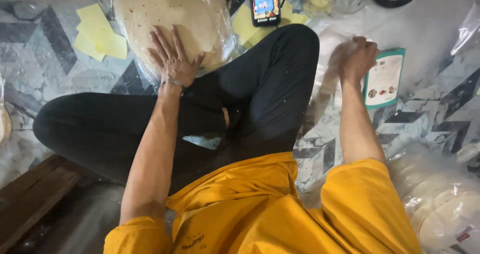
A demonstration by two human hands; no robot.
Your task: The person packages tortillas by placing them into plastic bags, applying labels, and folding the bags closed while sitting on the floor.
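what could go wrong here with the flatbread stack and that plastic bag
The left hand lies flat on the flatbread stack near its close edge; pressing there might tear or slide the top round. The right hand grips a thin clear plastic bag, which may rip if tugged. The phone lies right beside the stack and could get knocked.

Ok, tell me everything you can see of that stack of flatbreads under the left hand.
The stack of flatbreads is round, pale cream with scattered brown toasted spots, and looks thin and soft. It lies flat on the patterned floor inside a clear, glossy plastic bag that wrinkles around its edge. Its top runs out of the picture. The left hand rests palm-down, fingers spread, on its near edge, beside the person's black-trousered knee. Yellow paper sheets lie next to it.
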